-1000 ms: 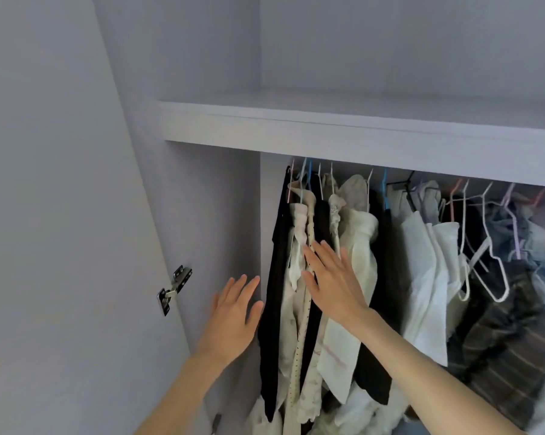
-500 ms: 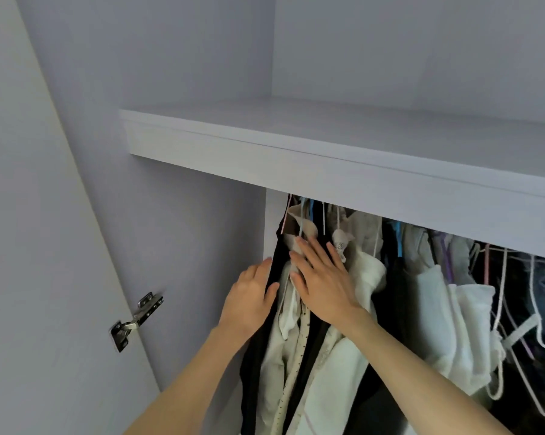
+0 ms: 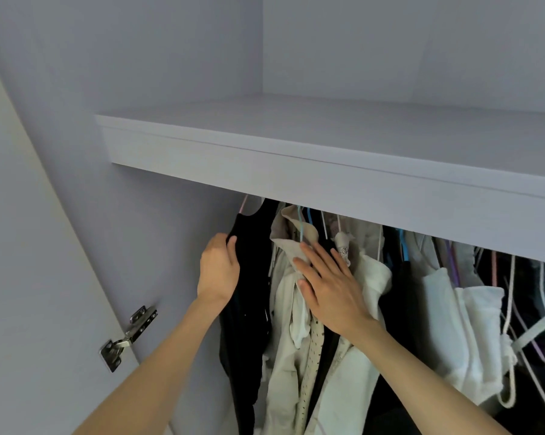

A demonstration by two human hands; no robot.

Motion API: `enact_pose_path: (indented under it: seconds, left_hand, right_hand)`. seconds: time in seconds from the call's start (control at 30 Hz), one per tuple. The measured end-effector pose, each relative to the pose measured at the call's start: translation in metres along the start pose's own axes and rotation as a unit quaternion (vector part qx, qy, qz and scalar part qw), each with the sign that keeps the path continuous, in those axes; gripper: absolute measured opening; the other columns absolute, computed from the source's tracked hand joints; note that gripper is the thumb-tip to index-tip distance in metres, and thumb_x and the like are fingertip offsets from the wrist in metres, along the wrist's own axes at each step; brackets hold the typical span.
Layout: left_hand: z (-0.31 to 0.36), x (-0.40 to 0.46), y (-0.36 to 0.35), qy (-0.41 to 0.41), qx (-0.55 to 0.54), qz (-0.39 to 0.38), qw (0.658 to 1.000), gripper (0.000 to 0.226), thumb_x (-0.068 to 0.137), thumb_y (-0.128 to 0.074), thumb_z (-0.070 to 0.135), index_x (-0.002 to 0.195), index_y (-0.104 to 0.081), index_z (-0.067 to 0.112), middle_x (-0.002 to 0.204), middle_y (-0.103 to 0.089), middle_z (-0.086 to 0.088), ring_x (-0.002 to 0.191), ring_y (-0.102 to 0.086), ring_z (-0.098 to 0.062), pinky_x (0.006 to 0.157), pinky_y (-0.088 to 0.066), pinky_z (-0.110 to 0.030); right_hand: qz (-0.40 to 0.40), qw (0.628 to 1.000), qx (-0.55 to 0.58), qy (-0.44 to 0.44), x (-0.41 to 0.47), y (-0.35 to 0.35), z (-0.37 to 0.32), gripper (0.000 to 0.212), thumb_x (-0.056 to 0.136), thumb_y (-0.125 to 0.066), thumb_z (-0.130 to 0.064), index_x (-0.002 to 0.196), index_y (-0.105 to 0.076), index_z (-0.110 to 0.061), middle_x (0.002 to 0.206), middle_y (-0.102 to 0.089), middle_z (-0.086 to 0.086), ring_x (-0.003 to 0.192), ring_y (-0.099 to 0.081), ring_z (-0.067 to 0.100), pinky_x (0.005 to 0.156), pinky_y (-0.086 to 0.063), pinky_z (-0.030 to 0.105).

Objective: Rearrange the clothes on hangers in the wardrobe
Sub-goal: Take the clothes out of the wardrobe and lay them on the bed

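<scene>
A row of clothes hangs on thin coloured hangers under the wardrobe shelf. At the far left hangs a black garment (image 3: 252, 277) on a pink hanger (image 3: 243, 204). My left hand (image 3: 218, 271) grips its shoulder, thumb on the front and fingers behind the fabric. Right of it hang cream and white garments (image 3: 288, 296). My right hand (image 3: 331, 287) lies flat on them with straight fingers, pressing them to the right. The rail itself is hidden behind the shelf's front edge.
The white shelf (image 3: 296, 171) juts out just above the hangers. The wardrobe's left wall stands close beside the black garment, with a metal door hinge (image 3: 128, 339) lower left. More white and dark clothes (image 3: 472, 334) and bare white hangers crowd the right side.
My left hand moved from open air to the black garment and took hold of its shoulder. My right hand stayed flat on the cream clothes. The view tilted upward.
</scene>
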State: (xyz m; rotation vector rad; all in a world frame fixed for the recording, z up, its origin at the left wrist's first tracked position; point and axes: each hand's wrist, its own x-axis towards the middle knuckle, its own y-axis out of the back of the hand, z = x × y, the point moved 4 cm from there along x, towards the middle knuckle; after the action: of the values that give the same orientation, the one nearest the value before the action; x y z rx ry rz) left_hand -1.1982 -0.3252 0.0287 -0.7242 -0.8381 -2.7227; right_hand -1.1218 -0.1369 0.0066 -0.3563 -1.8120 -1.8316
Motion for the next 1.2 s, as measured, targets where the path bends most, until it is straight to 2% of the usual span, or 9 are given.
enact_pose_path:
  seconds: [0.23,0.37,0.47,0.53,0.6,0.67,0.8,1.03,1.2]
  left_hand:
    - [-0.010,-0.036,0.031,-0.023,0.008,0.025,0.999,0.021,0.098,-0.042,0.012,0.093,-0.057,-0.001,0.073,-0.051,-0.004,0.058,-0.042,-0.009,0.059,-0.033,-0.017]
    - [-0.026,-0.065,0.048,0.020,0.006,0.035,0.999,0.021,0.097,-0.042,0.016,0.093,-0.057,0.002,0.071,-0.049,0.002,0.058,-0.045,-0.007,0.058,-0.035,-0.007]
    - [-0.029,-0.082,0.062,0.011,0.009,0.032,0.999,0.020,0.097,-0.043,0.016,0.091,-0.057,0.002,0.072,-0.048,0.004,0.058,-0.046,-0.005,0.059,-0.035,-0.007]
    - [-0.028,-0.092,0.069,-0.002,0.021,0.024,0.999,0.021,0.096,-0.044,0.015,0.089,-0.058,0.001,0.072,-0.045,0.006,0.056,-0.043,-0.003,0.060,-0.035,-0.004]
    - [-0.034,-0.102,0.078,-0.009,0.043,0.018,0.999,0.021,0.096,-0.044,0.015,0.090,-0.059,0.000,0.075,-0.047,0.003,0.056,-0.043,-0.004,0.062,-0.035,-0.004]
    - [-0.042,-0.112,0.085,-0.002,0.058,0.002,0.998,0.023,0.096,-0.044,0.017,0.093,-0.060,0.001,0.080,-0.051,-0.001,0.061,-0.046,-0.009,0.065,-0.037,-0.012]
    - [-0.054,-0.130,0.095,-0.009,0.073,-0.035,0.997,0.021,0.096,-0.045,0.019,0.093,-0.060,0.005,0.082,-0.052,0.002,0.067,-0.051,-0.012,0.063,-0.038,-0.019]
    - [-0.047,-0.174,0.122,0.034,-0.011,-0.137,0.990,0.040,0.091,-0.029,0.043,0.099,-0.061,0.021,0.083,-0.056,0.015,0.084,-0.053,0.000,0.069,-0.036,-0.005]
    - [-0.061,-0.204,0.131,0.074,0.030,-0.075,0.994,0.023,0.096,-0.044,0.020,0.107,-0.063,0.012,0.095,-0.059,0.004,0.082,-0.055,0.001,0.069,-0.039,-0.004]
  right_hand:
    - [0.048,0.991,0.109,-0.057,0.013,0.002,-0.017,0.040,0.090,-0.037,-0.027,0.105,-0.069,-0.008,0.128,-0.058,0.013,0.126,-0.047,0.031,0.113,-0.020,0.044]
    - [0.041,0.963,0.257,-0.065,0.032,0.017,-0.062,0.040,0.097,-0.037,-0.025,0.123,-0.058,-0.004,0.131,-0.054,0.009,0.132,-0.040,0.022,0.111,-0.030,0.035]
    - [-0.050,0.896,0.422,-0.130,0.050,0.014,-0.102,0.042,0.098,-0.043,-0.022,0.138,-0.042,-0.009,0.135,-0.050,0.003,0.126,-0.045,0.015,0.107,-0.035,0.028]
    - [-0.104,0.816,0.525,-0.219,0.062,0.007,-0.121,0.041,0.097,-0.044,-0.022,0.135,-0.044,-0.006,0.125,-0.057,0.006,0.115,-0.054,0.018,0.101,-0.042,0.030]
    - [-0.132,0.719,0.621,-0.284,0.069,0.001,-0.140,0.028,0.097,-0.046,-0.018,0.117,-0.058,-0.002,0.105,-0.065,0.008,0.098,-0.060,0.020,0.088,-0.051,0.032]
    - [-0.143,0.672,0.653,-0.319,0.070,-0.002,-0.152,0.016,0.096,-0.047,-0.016,0.095,-0.062,-0.009,0.085,-0.066,0.002,0.083,-0.061,0.015,0.075,-0.052,0.025]
    - [-0.146,0.677,0.631,-0.349,0.055,-0.008,-0.163,0.019,0.096,-0.049,-0.013,0.079,-0.058,-0.015,0.075,-0.064,0.002,0.068,-0.059,0.011,0.064,-0.049,0.021]
    - [-0.198,0.699,0.598,-0.339,0.009,-0.006,-0.159,0.017,0.095,-0.047,-0.009,0.080,-0.056,-0.011,0.071,-0.063,0.004,0.063,-0.057,0.012,0.063,-0.051,0.023]
    - [-0.296,0.765,0.494,-0.289,-0.041,-0.006,-0.143,0.024,0.096,-0.043,-0.008,0.076,-0.055,-0.013,0.065,-0.059,0.002,0.059,-0.055,0.011,0.056,-0.044,0.021]
